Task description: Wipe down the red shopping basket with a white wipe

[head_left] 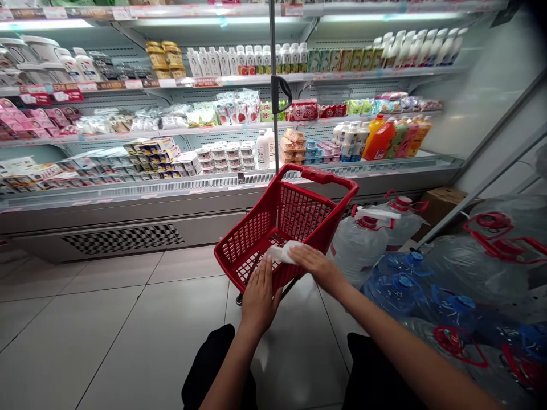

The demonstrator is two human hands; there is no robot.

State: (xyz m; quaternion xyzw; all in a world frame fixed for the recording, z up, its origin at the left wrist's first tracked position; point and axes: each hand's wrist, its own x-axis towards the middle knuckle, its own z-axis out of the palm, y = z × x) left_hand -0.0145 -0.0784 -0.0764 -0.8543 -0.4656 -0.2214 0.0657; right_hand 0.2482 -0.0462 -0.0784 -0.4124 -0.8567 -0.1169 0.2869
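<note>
A red plastic shopping basket (305, 213) with a raised handle and wheels stands tilted on the tiled floor, its slatted inside in view. Over its near edge, my right hand (314, 263) presses a crumpled white cloth or tissue (284, 252), fingers on top of it. My left hand (260, 290) lies against the near left part of the basket's rim, fingers stretched out and pointing away from me, with the white cloth just beyond its fingertips. The palms of both hands are hidden.
A refrigerated display (205, 193) with shelves of yogurt, milk and juice runs behind the basket. Large water bottles (363, 242) with red or blue caps crowd the right side, near my right arm. A cardboard box (442, 202) sits behind them. My knees are at the bottom.
</note>
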